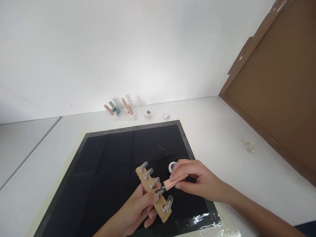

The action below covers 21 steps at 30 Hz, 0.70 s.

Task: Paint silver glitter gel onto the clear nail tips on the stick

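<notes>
In my left hand is a tan nail display stand, gripped at its middle and tilted above the black mat. Several clear false nails stick up from metal posts along it. My right hand pinches the pink cap of a nail polish brush. The dark bristle end meets one of the nails near my left thumb; whether polish is on it I cannot tell. Partly behind my right fingers, a small round white pot sits on the mat.
Nail polish bottles with pink and grey caps lean at the back by the wall. Near them are a small white jar and a round dish. A black mat is taped down. Cardboard stands at the right beside small round pieces.
</notes>
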Motion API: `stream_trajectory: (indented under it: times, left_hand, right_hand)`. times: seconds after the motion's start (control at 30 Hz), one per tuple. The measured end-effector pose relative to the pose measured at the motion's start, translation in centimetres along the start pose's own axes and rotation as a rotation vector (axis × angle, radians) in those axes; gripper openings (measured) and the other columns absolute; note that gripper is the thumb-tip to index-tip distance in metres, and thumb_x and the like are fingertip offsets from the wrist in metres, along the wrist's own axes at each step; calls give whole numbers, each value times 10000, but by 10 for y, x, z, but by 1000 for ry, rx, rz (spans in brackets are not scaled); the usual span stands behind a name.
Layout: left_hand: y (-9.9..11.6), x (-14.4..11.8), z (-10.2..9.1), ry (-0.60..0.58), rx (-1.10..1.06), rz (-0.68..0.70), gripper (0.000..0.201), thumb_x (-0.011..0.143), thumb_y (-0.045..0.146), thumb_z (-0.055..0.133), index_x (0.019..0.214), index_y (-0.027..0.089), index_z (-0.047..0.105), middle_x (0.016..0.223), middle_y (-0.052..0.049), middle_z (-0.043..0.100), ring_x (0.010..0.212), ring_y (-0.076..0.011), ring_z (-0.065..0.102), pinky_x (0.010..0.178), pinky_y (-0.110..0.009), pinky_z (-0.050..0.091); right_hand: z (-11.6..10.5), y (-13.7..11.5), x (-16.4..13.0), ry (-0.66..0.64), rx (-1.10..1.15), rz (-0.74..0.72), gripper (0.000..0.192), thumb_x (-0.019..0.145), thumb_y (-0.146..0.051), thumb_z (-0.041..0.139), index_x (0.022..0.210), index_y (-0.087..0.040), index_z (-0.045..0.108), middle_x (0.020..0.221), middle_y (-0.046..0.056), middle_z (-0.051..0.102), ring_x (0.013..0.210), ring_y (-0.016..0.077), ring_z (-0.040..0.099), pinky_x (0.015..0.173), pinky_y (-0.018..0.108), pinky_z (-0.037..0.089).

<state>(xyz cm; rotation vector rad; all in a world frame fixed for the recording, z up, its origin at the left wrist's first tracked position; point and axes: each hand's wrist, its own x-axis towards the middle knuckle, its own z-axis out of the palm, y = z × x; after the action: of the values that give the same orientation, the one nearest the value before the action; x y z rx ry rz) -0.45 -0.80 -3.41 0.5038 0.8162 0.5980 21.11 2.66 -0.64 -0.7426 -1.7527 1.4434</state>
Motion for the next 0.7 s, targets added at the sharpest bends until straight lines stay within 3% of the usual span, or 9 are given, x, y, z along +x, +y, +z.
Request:
stream_trajectory:
  times: [0.23,0.7]
  left_hand:
    - [-1,-2,1,4,10,1,420,604,428,797,793,201,499,467,107,474,319,-10,274,284,-100,260]
    - [2,-2,3,-23,14,0,417,622,442,781,778,202,479,436,112,464,304,-7,248,284,-102,257]
  right_hand:
    - [-3,-1,2,-45,3,70,228,816,-87,613,983,-205,714,848,33,639,667,101,558,557,219,415]
    - [-4,-1,2,-51,1,18,232,742,-24,644,888,-188,717,827,33,647,721,121,608,638,248,487]
